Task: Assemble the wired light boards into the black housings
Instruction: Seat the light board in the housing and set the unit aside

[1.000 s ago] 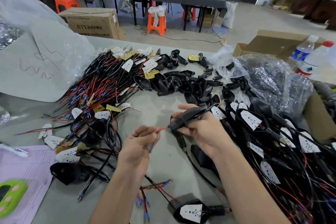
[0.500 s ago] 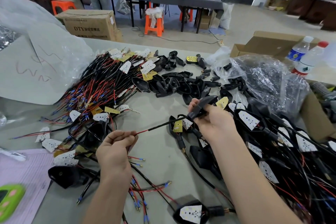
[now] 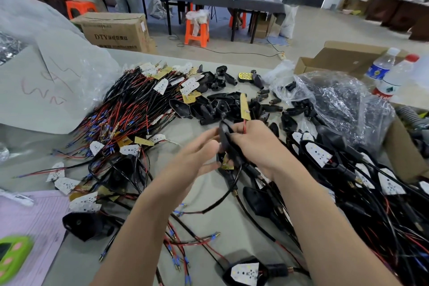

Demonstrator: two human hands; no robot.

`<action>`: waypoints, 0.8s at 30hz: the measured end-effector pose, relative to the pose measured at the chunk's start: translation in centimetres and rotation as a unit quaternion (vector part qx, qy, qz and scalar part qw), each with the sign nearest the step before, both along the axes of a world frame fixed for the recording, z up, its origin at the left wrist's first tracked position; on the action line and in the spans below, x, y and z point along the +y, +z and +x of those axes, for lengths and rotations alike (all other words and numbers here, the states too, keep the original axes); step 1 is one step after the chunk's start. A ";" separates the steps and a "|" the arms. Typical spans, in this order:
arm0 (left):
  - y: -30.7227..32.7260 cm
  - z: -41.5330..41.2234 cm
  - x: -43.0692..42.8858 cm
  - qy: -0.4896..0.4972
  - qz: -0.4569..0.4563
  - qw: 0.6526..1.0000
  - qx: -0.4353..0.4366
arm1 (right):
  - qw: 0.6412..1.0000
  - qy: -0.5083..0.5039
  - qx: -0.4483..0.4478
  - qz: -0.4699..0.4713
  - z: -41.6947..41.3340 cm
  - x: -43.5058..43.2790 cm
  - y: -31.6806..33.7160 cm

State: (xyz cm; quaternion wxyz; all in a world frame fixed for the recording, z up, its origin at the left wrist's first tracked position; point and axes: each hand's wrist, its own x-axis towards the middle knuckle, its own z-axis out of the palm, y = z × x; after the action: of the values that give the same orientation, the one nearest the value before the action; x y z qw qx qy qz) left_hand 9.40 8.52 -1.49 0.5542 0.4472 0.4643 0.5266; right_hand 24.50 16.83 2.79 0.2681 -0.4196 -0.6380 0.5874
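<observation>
black housing (image 3: 225, 138) gripped in the right hand (image 3: 257, 146), yellow board (image 3: 245, 107) sticking up above; left hand (image 3: 197, 157) loose-fingered beside it.

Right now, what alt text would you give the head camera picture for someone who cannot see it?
A person's right hand grips a black housing, a yellow light board standing above it on a red wire, while the left hand touches the housing. Wired boards lie piled at left, empty housings behind, assembled lights at right.

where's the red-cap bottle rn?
Head view, far right: the red-capped bottle stands beside the blue-labelled bottle, behind the clear plastic bag.
</observation>
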 end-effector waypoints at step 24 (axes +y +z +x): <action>-2.0 0.7 2.8 0.128 0.030 0.981 -0.145 | 0.978 -0.142 -0.083 0.126 -0.9 -0.6 -3.2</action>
State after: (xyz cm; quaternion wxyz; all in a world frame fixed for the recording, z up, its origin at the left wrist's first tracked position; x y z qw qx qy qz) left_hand 10.09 11.31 -3.52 0.5299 0.3191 0.4170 0.6659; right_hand 23.58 16.23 -0.37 0.3458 -0.5157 -0.6612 0.4211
